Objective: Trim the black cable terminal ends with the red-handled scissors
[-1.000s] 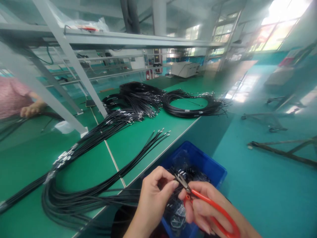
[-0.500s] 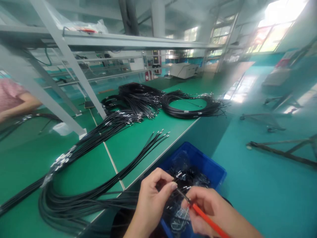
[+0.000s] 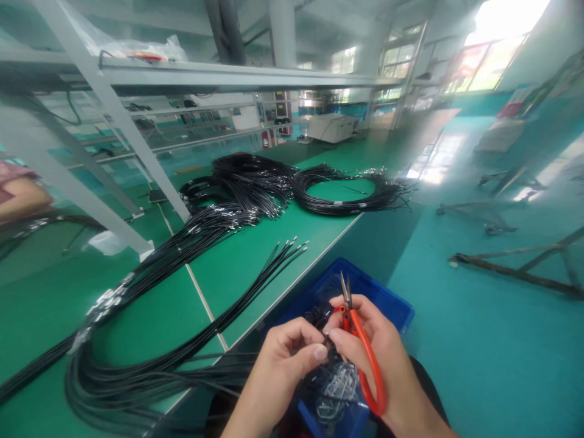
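Observation:
My left hand (image 3: 288, 359) is closed in a pinch over the blue bin (image 3: 396, 307). Between its thumb and forefinger is a small dark tip, seemingly the end of a black cable; the fingers hide most of it. My right hand (image 3: 387, 350) holds red-handled scissors (image 3: 370, 359), their pointed blades aimed up and away and slightly apart. Its thumb and a fingertip also meet the dark tip beside my left fingers. Black cables (image 3: 150, 380) curve across the table edge and pass behind my left wrist. Clear bags and small metal parts lie in the bin.
On the green table (image 3: 255, 267) lie a coil of black cable (image 3: 340, 207), a heaped bundle (image 3: 250, 176) and a long bundle with silvery ends (image 3: 109, 301). A metal shelf post (image 3: 132, 128) rises at left. Another person's arm (image 3: 22, 198) shows at the far left.
The scissors have swung from pointing at my left fingertips to pointing upward within my right hand. My right fingertips have moved left to meet my left ones. The view has shifted slightly.

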The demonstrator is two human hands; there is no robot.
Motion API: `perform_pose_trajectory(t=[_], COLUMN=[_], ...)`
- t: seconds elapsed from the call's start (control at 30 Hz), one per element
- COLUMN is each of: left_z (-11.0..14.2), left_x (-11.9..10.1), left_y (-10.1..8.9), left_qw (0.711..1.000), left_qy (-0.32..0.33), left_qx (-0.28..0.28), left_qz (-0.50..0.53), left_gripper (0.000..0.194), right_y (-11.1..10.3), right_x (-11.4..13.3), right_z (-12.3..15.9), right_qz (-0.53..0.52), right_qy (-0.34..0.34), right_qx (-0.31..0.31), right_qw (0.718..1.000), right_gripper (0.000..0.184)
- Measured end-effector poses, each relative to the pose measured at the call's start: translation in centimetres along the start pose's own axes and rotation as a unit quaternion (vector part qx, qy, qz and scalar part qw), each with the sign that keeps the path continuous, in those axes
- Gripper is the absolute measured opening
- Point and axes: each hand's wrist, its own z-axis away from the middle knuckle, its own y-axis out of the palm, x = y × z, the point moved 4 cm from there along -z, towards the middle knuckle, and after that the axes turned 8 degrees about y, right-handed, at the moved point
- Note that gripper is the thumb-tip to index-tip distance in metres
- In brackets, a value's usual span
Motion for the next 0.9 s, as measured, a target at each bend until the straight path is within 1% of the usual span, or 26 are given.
perform_pose_trajectory(t=[0.13,0.23,0.3,0.4,0.43,0.47,0.5,0.53,0.57,0.6,0.63,0.67,0.7,0.73,0.77,0.8,0.83,0.9], left_z=[0.0,-0.1,-0.1,-0.1,-0.1,-0.1,-0.1,-0.1,-0.1,-0.1,-0.1,-0.2,-0.2,-0.3,-0.3,-0.3,-0.3,-0.3], left_x=[0.3,0.3,0.3,0.2,0.2,0.2,0.2,0.1,0.1,0.1,0.1,0.0,0.0,0.0,-0.1,-0.1,-0.1,0.0], left_y=[0.0,0.1,0.2,0.1,0.0,-0.2,-0.3,-0.5,-0.7,-0.8,-0.9,-1.0,-1.0,-0.9,-0.8,-0.7,-0.6,-0.5], left_qw=[1.0,1.0,1.0,1.0,1.0,0.999,0.999,0.999,0.999,0.999,0.999,0.998,0.997,0.995,0.993,0.991,0.989,0.985], left_qy=[-0.008,-0.005,-0.005,-0.005,-0.002,0.002,0.007,0.012,0.015,0.018,0.018,0.015,0.01,0.004,-0.002,-0.008,-0.015,-0.028], left_qx=[-0.003,-0.007,-0.009,-0.015,-0.016,-0.016,-0.014,-0.013,-0.012,-0.013,-0.013,-0.014,-0.014,-0.013,-0.011,-0.008,-0.004,0.0], left_qz=[0.005,0.001,0.001,0.019,0.027,0.032,0.034,0.035,0.037,0.04,0.049,0.064,0.081,0.098,0.115,0.132,0.147,0.169], left_gripper=[0.019,0.02,0.019,0.019,0.018,0.017,0.016,0.013,0.012,0.011,0.01,0.009,0.009,0.009,0.01,0.011,0.012,0.013], right_y=[-0.4,-0.5,-0.3,0.1,0.2,0.2,0.0,-0.3,-0.6,-1.0,-1.2,-1.3,-1.3,-1.3,-1.4,-1.4,-1.5,-1.8], right_x=[-0.5,-0.3,-0.1,0.0,0.0,-0.1,-0.1,-0.3,-0.4,-0.5,-0.6,-0.6,-0.7,-0.8,-0.8,-1.0,-1.2,-1.7], right_z=[0.0,0.5,1.1,2.2,2.5,2.7,2.7,2.6,2.3,2.0,1.7,1.5,1.5,1.6,1.8,1.9,2.0,2.0], right_qz=[0.024,0.092,0.164,0.272,0.294,0.304,0.3,0.283,0.256,0.223,0.187,0.151,0.116,0.086,0.062,0.05,0.045,0.04], right_qy=[-0.02,-0.051,-0.073,-0.123,-0.141,-0.151,-0.152,-0.139,-0.114,-0.079,-0.035,0.015,0.07,0.119,0.158,0.188,0.205,0.213], right_qx=[-0.051,-0.086,-0.118,-0.165,-0.174,-0.173,-0.163,-0.14,-0.103,-0.053,0.01,0.082,0.154,0.217,0.263,0.286,0.289,0.27], right_qw=[0.998,0.991,0.977,0.94,0.929,0.924,0.928,0.939,0.954,0.97,0.982,0.985,0.979,0.965,0.95,0.938,0.934,0.938], right_gripper=[0.029,0.03,0.029,0.027,0.026,0.024,0.023,0.025,0.028,0.032,0.034,0.035,0.033,0.031,0.03,0.029,0.028,0.027])
